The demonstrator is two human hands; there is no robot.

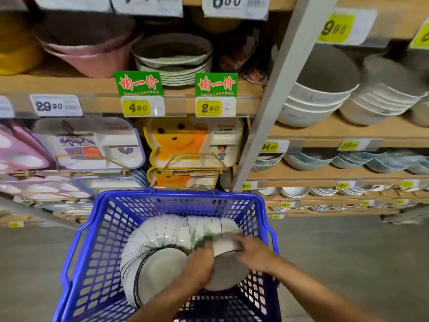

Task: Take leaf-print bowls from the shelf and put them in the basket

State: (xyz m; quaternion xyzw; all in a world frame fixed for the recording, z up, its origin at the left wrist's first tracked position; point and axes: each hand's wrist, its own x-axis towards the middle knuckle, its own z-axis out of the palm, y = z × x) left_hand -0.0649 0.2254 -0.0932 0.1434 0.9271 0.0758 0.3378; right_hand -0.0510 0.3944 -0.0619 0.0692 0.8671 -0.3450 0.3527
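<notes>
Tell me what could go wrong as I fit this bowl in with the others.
1. The bowl, gripped by the left hand and right hand, sits right against the row of bowls; a hard knock could chip one.
2. That row stands on edge in a curve inside the basket, so it might slide or topple if the basket is jolted.

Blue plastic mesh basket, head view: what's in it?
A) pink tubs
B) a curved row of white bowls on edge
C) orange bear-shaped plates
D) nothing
B: a curved row of white black-rimmed bowls lies nested on edge inside the blue plastic mesh basket. At the row's right end, the left hand and right hand hold one more white bowl.
</notes>
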